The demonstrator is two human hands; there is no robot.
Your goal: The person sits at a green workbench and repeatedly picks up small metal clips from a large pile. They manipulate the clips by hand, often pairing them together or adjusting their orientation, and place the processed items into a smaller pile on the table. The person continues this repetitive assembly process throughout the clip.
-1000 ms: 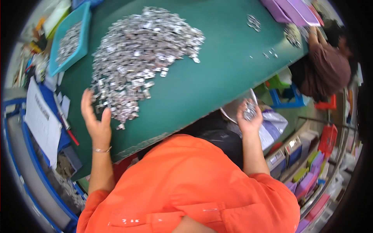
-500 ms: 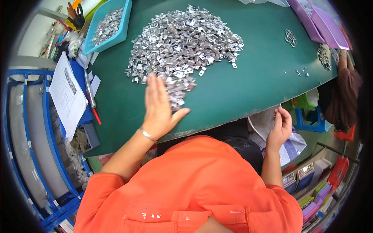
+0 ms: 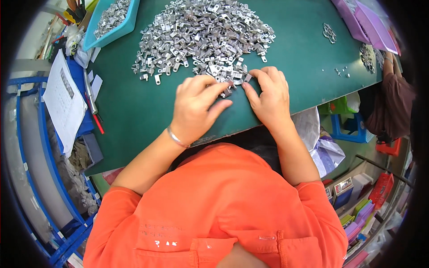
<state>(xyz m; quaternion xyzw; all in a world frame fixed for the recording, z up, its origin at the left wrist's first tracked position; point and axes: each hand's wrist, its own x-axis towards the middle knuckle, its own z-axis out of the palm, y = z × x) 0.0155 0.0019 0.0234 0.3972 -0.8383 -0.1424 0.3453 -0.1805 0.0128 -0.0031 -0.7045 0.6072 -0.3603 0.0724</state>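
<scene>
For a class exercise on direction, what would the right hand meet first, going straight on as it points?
The right hand would likely meet the metal piece by its thumb; depth is unclear, so they may be touching.

Wht sheet [image 3: 62, 111], L side: printed txt [image 3: 67, 85], illegible.

Table [image 3: 299, 58]: green top, worn front edge. Big heap of small silver metal brackets [image 3: 205, 35] at centre, thinning toward the front, few strays at its rim. Light-blue tray [image 3: 111, 39] left of it, white slips [image 3: 95, 85] below that. Far right: purple bins [image 3: 380, 33], ring-like metal parts [image 3: 330, 33] near them, tiny loose bits [image 3: 344, 72] nearer the right-hand edge.
</scene>
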